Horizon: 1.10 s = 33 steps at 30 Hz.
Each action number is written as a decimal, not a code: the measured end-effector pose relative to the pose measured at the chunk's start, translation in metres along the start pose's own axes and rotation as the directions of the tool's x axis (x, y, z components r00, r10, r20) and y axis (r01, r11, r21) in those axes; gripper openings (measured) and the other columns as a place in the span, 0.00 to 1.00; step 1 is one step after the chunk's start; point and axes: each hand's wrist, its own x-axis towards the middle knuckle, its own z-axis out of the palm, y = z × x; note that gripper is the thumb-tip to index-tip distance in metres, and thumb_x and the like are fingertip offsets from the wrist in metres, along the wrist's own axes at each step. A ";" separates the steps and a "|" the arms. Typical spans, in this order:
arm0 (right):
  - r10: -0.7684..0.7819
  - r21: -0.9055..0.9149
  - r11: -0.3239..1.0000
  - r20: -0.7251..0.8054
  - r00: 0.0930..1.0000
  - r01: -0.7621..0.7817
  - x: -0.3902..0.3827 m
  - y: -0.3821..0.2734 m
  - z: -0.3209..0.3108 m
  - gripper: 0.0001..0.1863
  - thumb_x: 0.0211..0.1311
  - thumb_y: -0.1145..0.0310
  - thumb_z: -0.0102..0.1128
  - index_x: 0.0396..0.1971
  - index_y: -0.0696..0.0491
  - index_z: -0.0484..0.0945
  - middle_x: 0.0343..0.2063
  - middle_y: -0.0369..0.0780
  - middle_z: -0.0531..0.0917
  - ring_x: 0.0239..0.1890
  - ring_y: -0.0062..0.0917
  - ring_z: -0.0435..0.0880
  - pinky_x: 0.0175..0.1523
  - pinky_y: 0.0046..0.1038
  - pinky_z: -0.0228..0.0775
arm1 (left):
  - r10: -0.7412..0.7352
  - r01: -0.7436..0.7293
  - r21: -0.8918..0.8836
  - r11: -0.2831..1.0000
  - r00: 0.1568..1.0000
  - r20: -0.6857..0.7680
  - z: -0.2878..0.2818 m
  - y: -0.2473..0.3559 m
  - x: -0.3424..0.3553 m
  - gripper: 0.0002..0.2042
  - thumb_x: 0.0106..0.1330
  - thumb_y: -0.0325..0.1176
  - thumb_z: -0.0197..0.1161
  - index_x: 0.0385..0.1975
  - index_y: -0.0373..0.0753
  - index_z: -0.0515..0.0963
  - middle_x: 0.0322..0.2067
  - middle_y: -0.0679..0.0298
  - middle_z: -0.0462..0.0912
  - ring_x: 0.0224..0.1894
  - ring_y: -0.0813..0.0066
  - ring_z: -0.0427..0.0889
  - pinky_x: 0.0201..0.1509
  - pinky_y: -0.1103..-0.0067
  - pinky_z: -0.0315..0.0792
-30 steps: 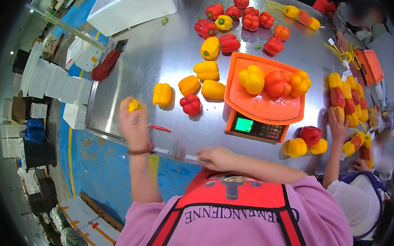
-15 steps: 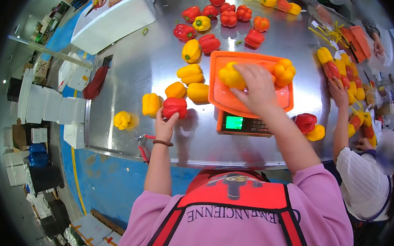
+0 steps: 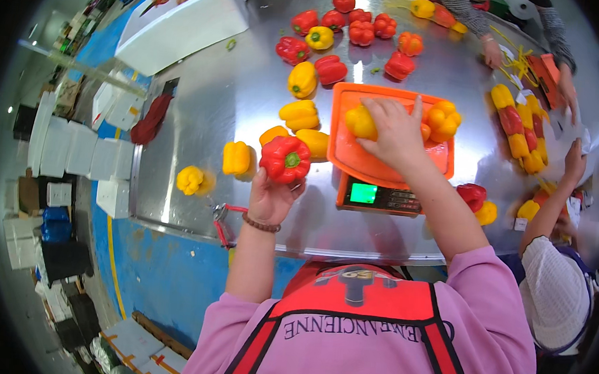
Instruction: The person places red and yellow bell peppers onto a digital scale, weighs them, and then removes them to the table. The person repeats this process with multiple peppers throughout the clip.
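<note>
My left hand [image 3: 273,198] is closed around a red bell pepper [image 3: 284,164], held up with its green stem end showing. Over the orange tray [image 3: 347,152] of a scale, my right hand [image 3: 395,132] has its fingers on a yellow bell pepper [image 3: 359,123]. An orange-yellow bell pepper [image 3: 445,121] sits at the tray's right side, and my hand partly hides another beside it. Below the tray, the scale's green display [image 3: 363,193] is lit. Yellow peppers [image 3: 297,114] lie left of the tray, one partly behind the red pepper.
Red peppers [image 3: 361,33] cluster at the far side of the metal table [image 3: 194,110]. Red-handled shears [image 3: 222,223] lie by the near edge. A white foam box [image 3: 185,29] stands far left. At right, co-workers' hands [image 3: 575,161] are near netted peppers [image 3: 515,126].
My left hand has raised the red pepper off to the right and turned its stem into view. My right hand stays on the yellow pepper. A co-worker's hand has left the netted peppers.
</note>
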 end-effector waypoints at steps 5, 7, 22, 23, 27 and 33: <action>-0.050 0.032 0.998 -0.107 0.993 0.054 -0.028 -0.010 -0.001 0.42 0.47 0.53 0.73 0.64 0.43 0.66 0.62 0.42 0.70 0.68 0.38 0.63 0.69 0.66 0.40 | 0.169 -0.169 0.305 0.937 0.985 0.025 0.001 0.010 0.007 0.36 0.62 0.54 0.63 0.67 0.45 0.60 0.63 0.62 0.68 0.63 0.66 0.71 0.62 0.67 0.69; -0.017 0.080 0.996 -0.175 0.984 0.031 -0.037 0.000 -0.006 0.44 0.44 0.55 0.75 0.64 0.44 0.65 0.62 0.43 0.70 0.69 0.37 0.62 0.69 0.65 0.39 | 0.233 -0.220 0.335 0.916 0.972 0.001 0.013 0.014 0.010 0.36 0.61 0.49 0.65 0.66 0.39 0.61 0.60 0.61 0.71 0.61 0.64 0.74 0.63 0.67 0.70; -0.078 0.080 0.994 -0.036 0.996 0.081 -0.126 0.033 -0.062 0.42 0.37 0.60 0.77 0.58 0.47 0.71 0.50 0.44 0.73 0.55 0.39 0.73 0.66 0.52 0.56 | 0.008 -0.496 0.826 -0.267 0.856 0.516 0.208 0.003 0.141 0.34 0.47 0.47 0.75 0.52 0.36 0.73 0.44 0.55 0.83 0.49 0.62 0.82 0.64 0.63 0.65; -0.059 0.154 0.986 -0.011 0.998 0.060 -0.144 0.028 -0.062 0.42 0.37 0.60 0.77 0.59 0.47 0.70 0.50 0.44 0.73 0.54 0.39 0.74 0.64 0.49 0.59 | -0.098 -0.435 0.794 -0.424 0.894 0.437 0.220 -0.005 0.143 0.34 0.46 0.49 0.75 0.51 0.37 0.74 0.45 0.54 0.83 0.49 0.62 0.82 0.65 0.62 0.63; -0.032 0.354 0.935 0.063 0.997 0.007 -0.193 0.011 -0.057 0.43 0.37 0.60 0.77 0.60 0.47 0.69 0.51 0.44 0.73 0.52 0.41 0.75 0.57 0.41 0.68 | -0.288 -0.348 0.589 -0.729 0.937 0.197 0.218 -0.038 0.157 0.36 0.45 0.62 0.71 0.49 0.41 0.75 0.46 0.54 0.83 0.51 0.60 0.81 0.68 0.57 0.56; -0.009 0.392 0.918 0.184 0.983 -0.065 -0.229 0.001 -0.031 0.44 0.39 0.58 0.77 0.60 0.48 0.68 0.51 0.46 0.73 0.53 0.43 0.75 0.57 0.41 0.68 | 0.010 -0.459 0.603 -0.653 0.790 0.613 0.213 -0.020 0.140 0.42 0.47 0.61 0.71 0.59 0.40 0.72 0.54 0.52 0.79 0.58 0.59 0.77 0.67 0.57 0.58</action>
